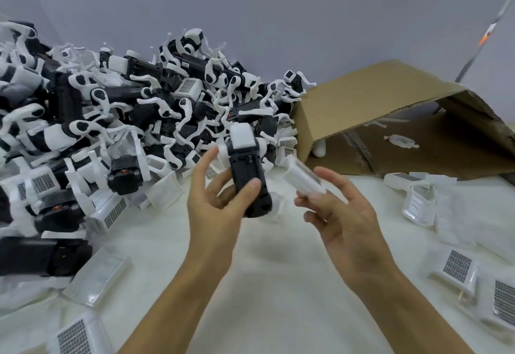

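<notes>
My left hand [214, 208] grips a black device body [246, 175] with a white cap at its top end, holding it upright above the white table [264, 284]; the thumb lies across its front. My right hand [342, 214] pinches a small white rectangular cover piece [302, 176] between thumb and fingertips, just to the right of the black body and apart from it. The cover looks blurred.
A big heap of black and white device parts [111, 119] fills the left and back. An open cardboard box [404, 119] lies on its side at the right. Loose white covers with grid-patterned faces [457, 267] lie at the lower right and lower left.
</notes>
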Action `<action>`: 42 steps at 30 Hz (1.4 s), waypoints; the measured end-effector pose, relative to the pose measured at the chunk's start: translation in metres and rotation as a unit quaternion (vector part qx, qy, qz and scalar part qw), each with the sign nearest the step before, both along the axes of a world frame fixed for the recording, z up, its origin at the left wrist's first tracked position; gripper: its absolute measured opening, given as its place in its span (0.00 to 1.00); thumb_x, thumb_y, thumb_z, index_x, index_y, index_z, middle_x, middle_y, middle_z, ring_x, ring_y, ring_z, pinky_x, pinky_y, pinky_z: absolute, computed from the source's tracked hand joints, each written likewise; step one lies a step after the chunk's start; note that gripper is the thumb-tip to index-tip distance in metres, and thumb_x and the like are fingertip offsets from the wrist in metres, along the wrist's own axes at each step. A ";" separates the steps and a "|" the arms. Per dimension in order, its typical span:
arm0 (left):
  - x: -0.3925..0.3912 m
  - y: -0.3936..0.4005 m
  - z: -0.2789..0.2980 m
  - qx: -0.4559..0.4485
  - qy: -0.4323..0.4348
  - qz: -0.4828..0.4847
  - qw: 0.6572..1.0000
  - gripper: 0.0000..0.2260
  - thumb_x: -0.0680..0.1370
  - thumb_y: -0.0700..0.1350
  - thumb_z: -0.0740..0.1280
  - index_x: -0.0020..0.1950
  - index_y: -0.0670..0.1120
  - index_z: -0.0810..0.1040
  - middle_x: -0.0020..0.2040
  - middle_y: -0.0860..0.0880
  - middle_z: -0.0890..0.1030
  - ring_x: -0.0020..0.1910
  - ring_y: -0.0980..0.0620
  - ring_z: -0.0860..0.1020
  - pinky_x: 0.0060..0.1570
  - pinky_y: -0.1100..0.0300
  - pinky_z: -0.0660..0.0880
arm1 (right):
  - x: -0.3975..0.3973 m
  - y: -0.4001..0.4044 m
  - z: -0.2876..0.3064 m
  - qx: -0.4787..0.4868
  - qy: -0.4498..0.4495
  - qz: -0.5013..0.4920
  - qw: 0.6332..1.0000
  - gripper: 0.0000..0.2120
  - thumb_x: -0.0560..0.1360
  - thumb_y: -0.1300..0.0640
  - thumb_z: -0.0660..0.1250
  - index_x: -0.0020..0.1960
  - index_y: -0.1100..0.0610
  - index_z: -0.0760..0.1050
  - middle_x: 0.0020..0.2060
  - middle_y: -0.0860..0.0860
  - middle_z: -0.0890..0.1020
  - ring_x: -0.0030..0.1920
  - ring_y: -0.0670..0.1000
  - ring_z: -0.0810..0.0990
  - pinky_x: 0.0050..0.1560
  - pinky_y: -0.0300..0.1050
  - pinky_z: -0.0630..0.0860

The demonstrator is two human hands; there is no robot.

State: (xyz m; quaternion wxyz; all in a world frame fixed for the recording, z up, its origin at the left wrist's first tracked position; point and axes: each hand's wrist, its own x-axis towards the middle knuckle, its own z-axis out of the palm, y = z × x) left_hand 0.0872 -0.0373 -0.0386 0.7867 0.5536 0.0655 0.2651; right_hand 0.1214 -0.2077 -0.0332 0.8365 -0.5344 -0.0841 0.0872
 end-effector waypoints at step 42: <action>-0.007 -0.014 -0.003 0.033 -0.008 -0.194 0.980 0.20 0.71 0.45 0.77 0.62 0.50 0.81 0.55 0.40 0.86 0.56 0.40 0.84 0.51 0.50 0.82 | -0.014 0.006 -0.009 -0.237 -0.184 -0.047 0.953 0.16 0.73 0.35 0.66 0.54 0.42 0.83 0.45 0.44 0.85 0.49 0.47 0.83 0.47 0.46 0.82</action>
